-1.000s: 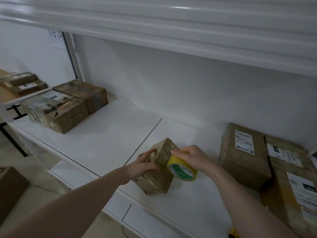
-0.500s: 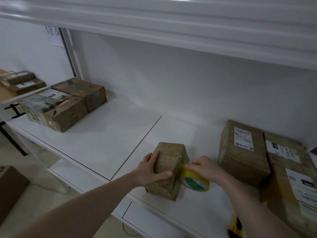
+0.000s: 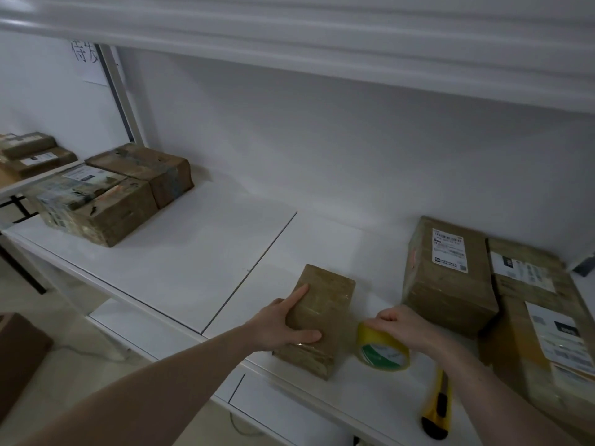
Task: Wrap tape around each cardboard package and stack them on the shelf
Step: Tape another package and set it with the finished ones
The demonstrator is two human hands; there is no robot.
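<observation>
A small brown cardboard package (image 3: 325, 304) lies flat near the front edge of the white shelf (image 3: 199, 262). My left hand (image 3: 283, 323) grips its left side, thumb across the top. Just right of it stands a yellow tape roll (image 3: 383, 350) on the shelf, and my right hand (image 3: 405, 325) holds the roll from above. A thin strip of clear tape seems to run from roll to package, but it is hard to make out.
Two larger labelled packages (image 3: 447, 284) (image 3: 534, 317) sit at the right. Two taped packages (image 3: 106, 194) lie at the far left of the shelf, more (image 3: 32, 156) beyond the upright. A yellow utility knife (image 3: 438, 403) lies by the front edge. An upper shelf overhangs.
The package was tipped up on an edge a second ago and now lies flat. My right hand has drawn the tape roll away to the right and set it down on the shelf.
</observation>
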